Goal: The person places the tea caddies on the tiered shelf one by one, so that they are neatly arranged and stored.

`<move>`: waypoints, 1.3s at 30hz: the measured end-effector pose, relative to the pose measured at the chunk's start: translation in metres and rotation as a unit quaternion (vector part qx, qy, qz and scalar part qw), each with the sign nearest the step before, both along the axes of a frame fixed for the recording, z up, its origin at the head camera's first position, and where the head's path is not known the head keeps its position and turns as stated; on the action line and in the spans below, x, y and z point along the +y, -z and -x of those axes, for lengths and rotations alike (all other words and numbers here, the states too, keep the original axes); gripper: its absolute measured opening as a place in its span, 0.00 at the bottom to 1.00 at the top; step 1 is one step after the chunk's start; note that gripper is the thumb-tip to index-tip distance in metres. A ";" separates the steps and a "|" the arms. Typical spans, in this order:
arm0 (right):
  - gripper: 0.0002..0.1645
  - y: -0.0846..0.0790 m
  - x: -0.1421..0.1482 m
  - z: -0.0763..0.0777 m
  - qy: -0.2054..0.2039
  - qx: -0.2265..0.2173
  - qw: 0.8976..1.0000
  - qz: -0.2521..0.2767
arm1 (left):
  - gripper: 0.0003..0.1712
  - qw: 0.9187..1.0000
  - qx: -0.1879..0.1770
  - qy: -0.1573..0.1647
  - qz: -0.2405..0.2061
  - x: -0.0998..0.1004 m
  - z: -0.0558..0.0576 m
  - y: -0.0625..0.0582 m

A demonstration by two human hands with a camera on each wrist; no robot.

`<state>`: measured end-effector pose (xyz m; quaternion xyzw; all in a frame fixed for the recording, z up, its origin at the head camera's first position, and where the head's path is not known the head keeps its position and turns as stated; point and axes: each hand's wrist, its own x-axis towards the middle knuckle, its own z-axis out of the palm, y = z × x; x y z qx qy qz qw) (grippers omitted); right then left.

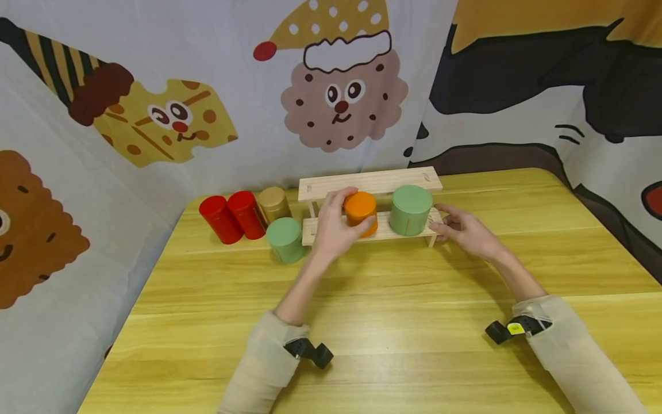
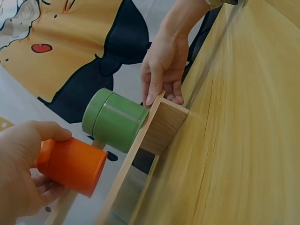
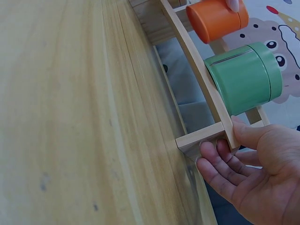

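Note:
My left hand [image 1: 335,227] grips an orange canister [image 1: 361,208], thumb and fingers on opposite sides. In the left wrist view a small gap shows between the orange canister [image 2: 76,165] and the lower board of a two-step wooden rack [image 1: 369,181]. A wide green canister [image 1: 410,211] stands on that lower board, near its right end. My right hand [image 1: 468,231] pinches this end of the rack. The right wrist view shows the thumb on top of the board [image 3: 194,61] and curled fingers [image 3: 220,164] beneath it.
Left of the rack, two red canisters [image 1: 220,219], a gold canister [image 1: 274,204] and a second green canister [image 1: 286,240] stand close together on the wooden table [image 1: 372,339]. Behind the table hangs a cloth [image 1: 217,52] printed with cartoon figures.

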<state>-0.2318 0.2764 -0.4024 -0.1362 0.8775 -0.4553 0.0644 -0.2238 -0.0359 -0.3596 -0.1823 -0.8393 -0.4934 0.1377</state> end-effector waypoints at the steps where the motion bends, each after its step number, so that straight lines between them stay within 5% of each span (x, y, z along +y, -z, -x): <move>1: 0.42 0.000 0.000 0.000 0.000 0.000 1.000 0.000 | 0.37 1.000 -0.001 0.000 -0.002 0.002 0.001 0.000; 15: 0.41 0.000 -0.001 0.000 -0.003 0.003 1.000 -0.001 | 0.36 0.999 -0.029 -0.017 0.010 0.020 0.007 0.008; 39: 0.42 0.001 -0.001 0.000 0.000 0.003 1.000 -0.002 | 0.36 0.999 -0.019 -0.033 0.022 0.033 0.008 0.016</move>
